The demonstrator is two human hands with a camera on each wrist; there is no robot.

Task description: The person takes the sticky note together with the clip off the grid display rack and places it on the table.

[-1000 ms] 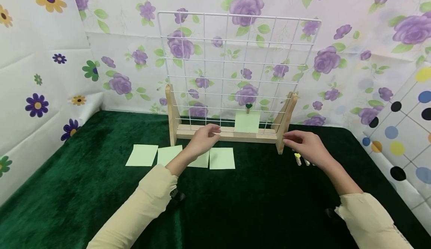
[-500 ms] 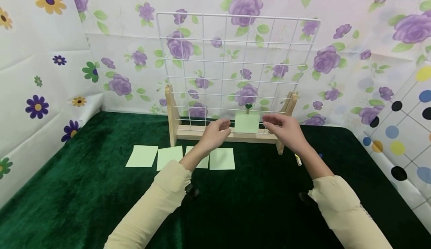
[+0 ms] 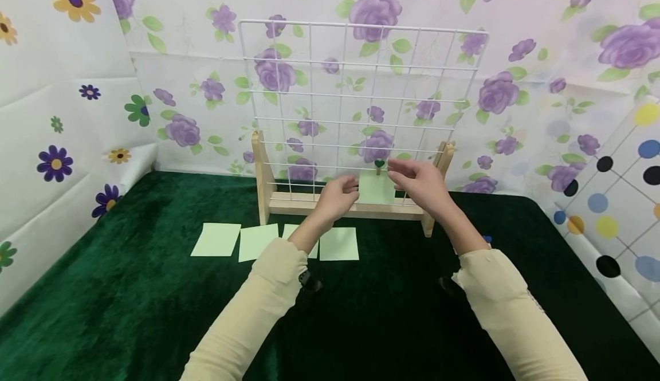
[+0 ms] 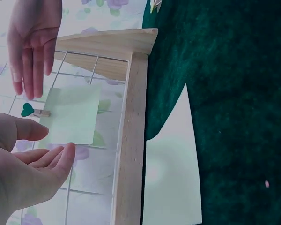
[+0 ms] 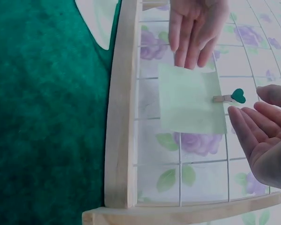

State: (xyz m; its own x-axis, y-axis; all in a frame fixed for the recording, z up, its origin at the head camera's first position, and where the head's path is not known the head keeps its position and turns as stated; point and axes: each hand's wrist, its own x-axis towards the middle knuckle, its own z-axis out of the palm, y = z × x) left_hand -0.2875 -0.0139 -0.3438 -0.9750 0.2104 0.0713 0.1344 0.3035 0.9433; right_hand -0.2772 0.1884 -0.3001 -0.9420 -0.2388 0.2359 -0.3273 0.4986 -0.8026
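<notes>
A pale green paper square [image 3: 376, 189] hangs low on a white wire grid [image 3: 337, 93], held by a small wooden clothespin [image 4: 41, 113] topped with a dark green heart. My left hand [image 3: 335, 200] is near the paper's left edge, its fingers loosely bent and holding nothing. On the other side, my right hand [image 3: 421, 185] is close to the clothespin with thumb and fingers apart. In the right wrist view a gap shows between the right fingers [image 5: 241, 124] and the clothespin [image 5: 228, 98]. Whether the left fingertips touch the paper, I cannot tell.
Several pale green paper squares [image 3: 338, 244] lie in a row on the dark green cloth [image 3: 361, 323], one partly behind my left arm. The grid stands in a wooden base [image 3: 340, 207]. Small clothespins lie at the right, mostly hidden by my right arm; a blue tip [image 3: 487, 239] shows.
My right hand has moved left and up from beside the base's right foot to the hanging paper. My left hand has shifted right toward it. Paper and clothespin look unmoved.
</notes>
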